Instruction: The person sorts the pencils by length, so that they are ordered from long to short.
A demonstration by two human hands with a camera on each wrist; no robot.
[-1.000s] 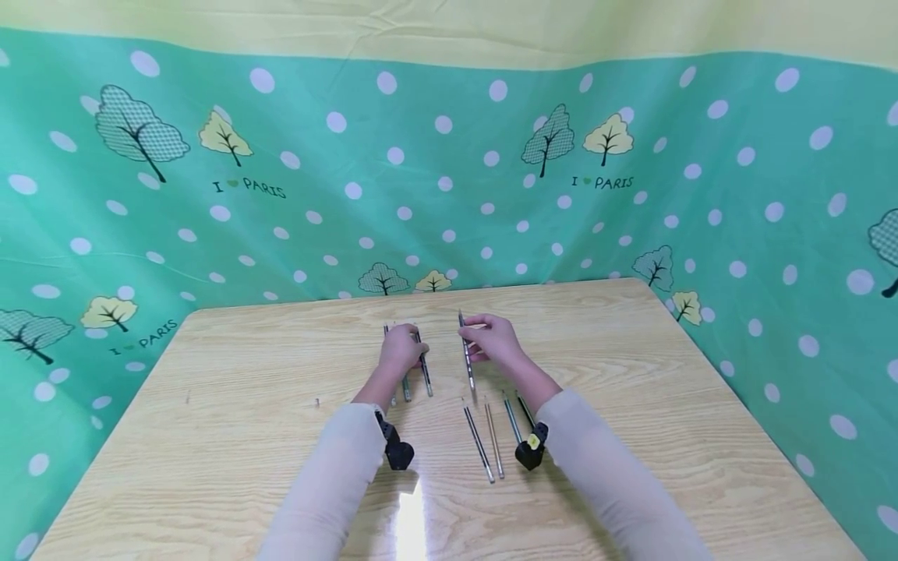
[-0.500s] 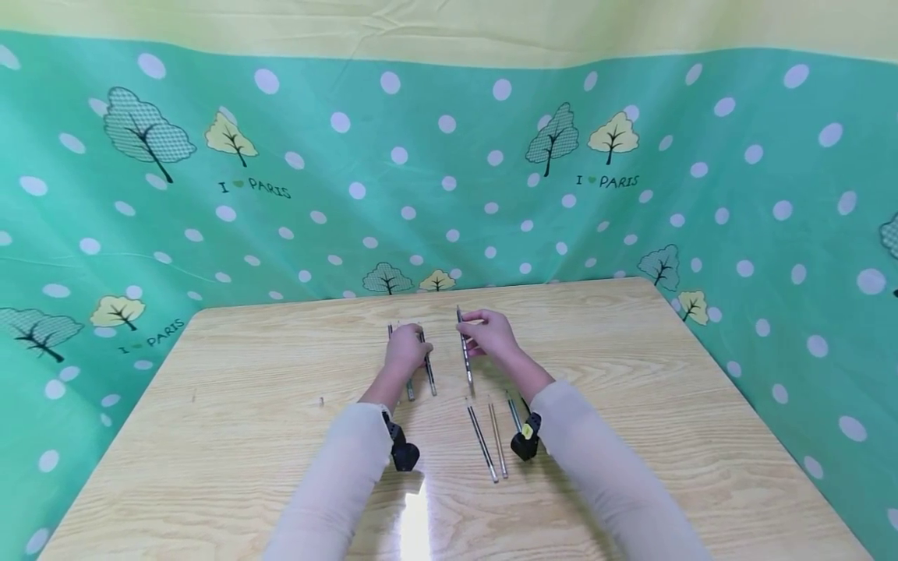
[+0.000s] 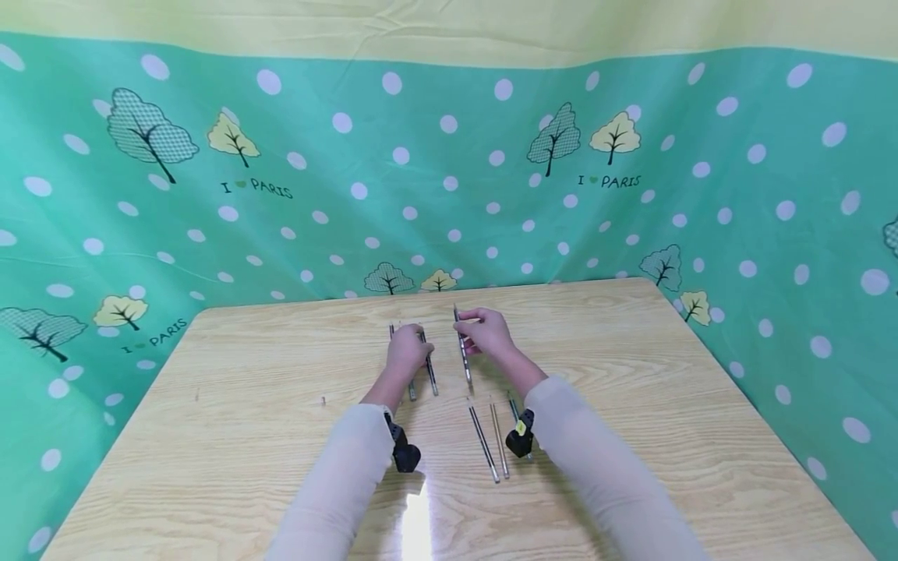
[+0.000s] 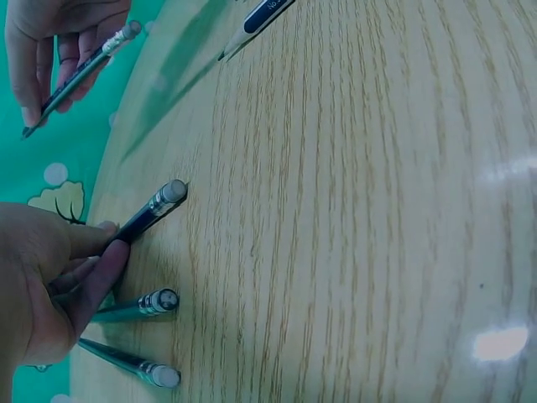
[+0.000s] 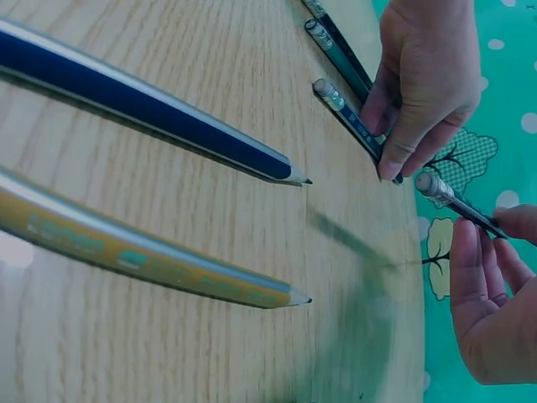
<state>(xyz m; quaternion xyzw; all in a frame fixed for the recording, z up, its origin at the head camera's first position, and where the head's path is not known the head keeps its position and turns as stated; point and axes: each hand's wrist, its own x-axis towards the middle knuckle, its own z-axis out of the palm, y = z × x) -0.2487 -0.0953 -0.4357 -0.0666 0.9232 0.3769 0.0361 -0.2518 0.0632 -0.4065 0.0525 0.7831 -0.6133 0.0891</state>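
Note:
My left hand [image 3: 408, 351] pinches a dark pencil [image 4: 151, 210] by thumb and fingers, and that pencil lies on the table with its eraser end toward me. Beside it, partly under the hand, lie a teal pencil [image 4: 134, 307] and a dark green pencil [image 4: 126, 359]. To the right, my right hand [image 3: 487, 333] holds another dark pencil [image 3: 464, 362] between thumb and fingers, raised over the table, its point away from me. Nearer to me lie a navy pencil [image 5: 168, 117] and a gold pencil [image 5: 151, 252], points facing away.
Another teal pencil [image 3: 513, 405] lies partly hidden below the right wrist camera [image 3: 520, 442]. A tiny object [image 3: 323, 401] sits on the wooden table [image 3: 231, 436] to the left. A green dotted cloth [image 3: 316, 156] hangs behind the far edge.
My right hand has shifted slightly left and away from me with its pencil. The left hand stays at its pencil; the head view has turned a little.

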